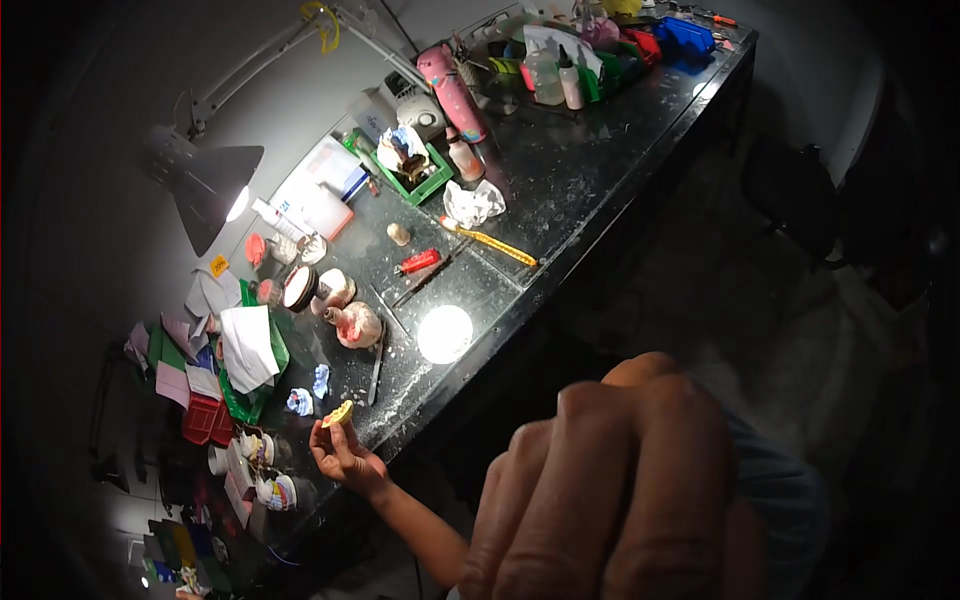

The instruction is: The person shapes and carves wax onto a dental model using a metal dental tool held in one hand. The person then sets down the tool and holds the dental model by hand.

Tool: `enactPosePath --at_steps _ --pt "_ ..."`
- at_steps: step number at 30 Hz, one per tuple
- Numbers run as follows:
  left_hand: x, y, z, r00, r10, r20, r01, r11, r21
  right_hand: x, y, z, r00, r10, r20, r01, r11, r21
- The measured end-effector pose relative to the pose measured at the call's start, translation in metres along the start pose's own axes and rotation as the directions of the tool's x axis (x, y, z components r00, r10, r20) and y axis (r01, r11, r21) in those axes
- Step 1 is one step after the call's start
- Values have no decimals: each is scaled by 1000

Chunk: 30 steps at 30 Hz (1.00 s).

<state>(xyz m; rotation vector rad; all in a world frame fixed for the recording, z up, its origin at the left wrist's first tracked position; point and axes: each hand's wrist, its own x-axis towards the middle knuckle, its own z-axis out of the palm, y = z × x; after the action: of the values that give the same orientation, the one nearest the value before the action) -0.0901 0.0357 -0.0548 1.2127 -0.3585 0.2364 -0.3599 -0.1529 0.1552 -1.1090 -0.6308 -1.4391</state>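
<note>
My left hand (pixel 347 461) is at the workbench's near edge, its thumb and fingers pinched on a small yellow and pink dental piece (pixel 339 414). Just beyond it lie two small blue-and-white dental pieces (pixel 299 402). A thin metal tool (pixel 376 373) rests on the bench nearby. My right hand (pixel 610 490) looms very close to the camera, large and low in the view. Its fingers are bent, knuckles showing, and anything inside them is hidden.
On the dark workbench (pixel 560 170) are a lit desk lamp (pixel 205 190), a yellow-handled tool (pixel 490 240), a red object (pixel 418 261), crumpled tissue (pixel 473 203), a pink bottle (pixel 452 92) and a green tray (pixel 430 183). Dental casts (pixel 277 491) stand at left.
</note>
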Motion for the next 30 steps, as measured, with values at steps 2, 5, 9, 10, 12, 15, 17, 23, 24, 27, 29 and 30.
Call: enactPosePath --at_steps 2,5,9,10,12,15,17,23,24,27,29,30 --pt "1 -1 -2 1000 1 20 -1 999 -36 -3 4 0 998 53 16 -55 940 336" --pt "0 0 2 1000 -1 12 2 999 -49 -8 13 6 989 150 4 -131 849 511" --pt "0 -2 0 1000 -11 2 11 999 -42 -9 28 9 978 204 -42 -116 700 705" --pt "-1 -2 0 1000 -16 11 17 999 -41 -10 32 8 975 218 -53 -112 677 727" --pt "0 -3 1 1000 -4 17 5 998 -56 -12 36 9 966 252 -62 -120 646 754" --pt "1 -6 -3 999 -15 30 17 998 -65 -17 35 2 950 312 7 -211 626 751" --pt "-1 -4 -5 999 -34 26 35 998 -54 -26 41 -11 929 347 126 -318 577 753" --pt "0 1 1 994 -105 8 105 982 -155 -61 123 -82 842 394 368 -268 898 -348" --pt "0 5 2 991 -134 21 136 974 -184 -74 141 -91 873 421 245 -256 824 -506" --pt "4 5 -3 982 -177 72 191 931 -312 -93 177 -116 849 526 -48 -397 575 -715" --pt "5 5 -6 979 -194 64 204 920 -335 -106 195 -131 777 622 -102 -424 396 -814" --pt "5 5 -6 978 -198 59 206 918 -339 -107 198 -133 775 629 -64 -404 415 -815"
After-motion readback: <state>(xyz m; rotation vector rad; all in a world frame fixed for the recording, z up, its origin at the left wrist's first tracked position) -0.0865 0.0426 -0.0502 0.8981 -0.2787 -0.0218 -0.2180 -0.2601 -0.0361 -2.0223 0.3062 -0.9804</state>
